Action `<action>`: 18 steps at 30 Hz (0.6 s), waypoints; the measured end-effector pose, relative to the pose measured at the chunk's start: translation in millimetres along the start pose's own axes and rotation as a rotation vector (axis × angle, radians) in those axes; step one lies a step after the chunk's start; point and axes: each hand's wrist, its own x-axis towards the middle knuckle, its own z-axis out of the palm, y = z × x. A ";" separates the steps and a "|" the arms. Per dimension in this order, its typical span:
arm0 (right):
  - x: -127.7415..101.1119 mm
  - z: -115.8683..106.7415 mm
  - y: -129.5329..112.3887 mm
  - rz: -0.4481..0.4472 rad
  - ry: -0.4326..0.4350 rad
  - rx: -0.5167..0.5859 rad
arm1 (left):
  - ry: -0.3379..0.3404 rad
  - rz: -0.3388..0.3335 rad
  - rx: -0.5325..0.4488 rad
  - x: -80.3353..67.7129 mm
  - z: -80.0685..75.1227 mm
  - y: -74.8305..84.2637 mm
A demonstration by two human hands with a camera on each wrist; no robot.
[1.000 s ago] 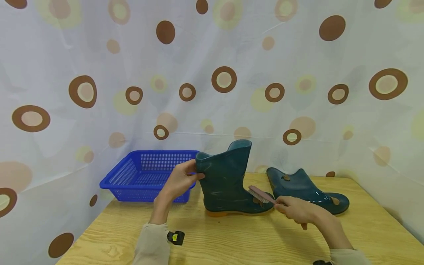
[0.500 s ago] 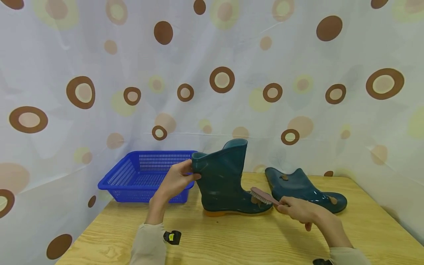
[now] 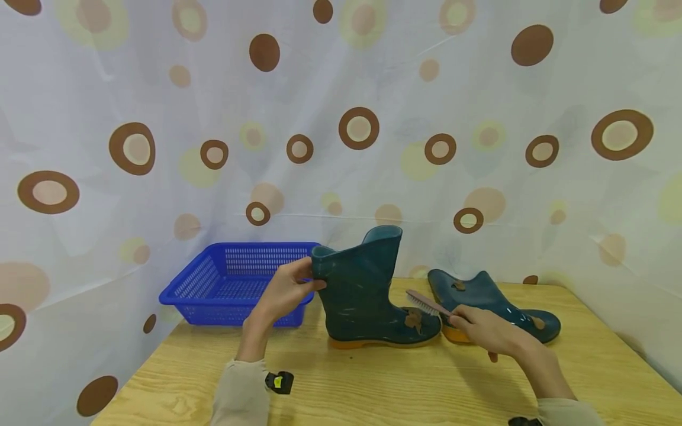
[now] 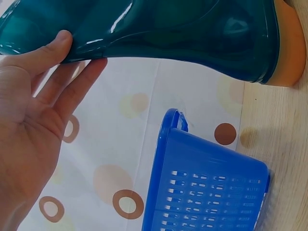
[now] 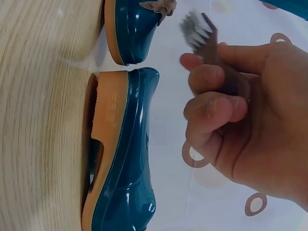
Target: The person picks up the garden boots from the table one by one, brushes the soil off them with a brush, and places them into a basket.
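Spotted curtain [image 3: 479,89] backs the desk [image 3: 373,384]; left hand [image 3: 285,291] pinches the upright rain boot's [image 3: 367,290] cuff, while right hand [image 3: 482,331], gripping the brush [image 3: 423,303], has lifted off the toe, mid-stroke.

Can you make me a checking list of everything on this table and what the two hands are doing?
Surface: wooden table, pale grain.
Job's things: upright boot, teal with an orange sole; brush, lifted off it.
Clutter: second boot lying on its side; blue basket at the back left.
Hands: left hand pinches the upright boot's top rim; right hand grips the brush.
Cables: nothing seen.
Surroundings: spotted curtain behind the table.
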 end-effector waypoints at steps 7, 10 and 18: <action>5.0 10.1 -7.0 -0.031 0.019 -0.021 | -0.006 0.010 -0.005 0.5 -0.3 -0.2; 6.9 13.2 -8.3 0.003 0.030 -0.063 | -0.007 0.012 -0.009 0.4 -0.1 -0.4; 7.3 12.1 -4.4 0.041 0.067 -0.129 | 0.002 0.005 -0.004 0.4 0.0 -1.5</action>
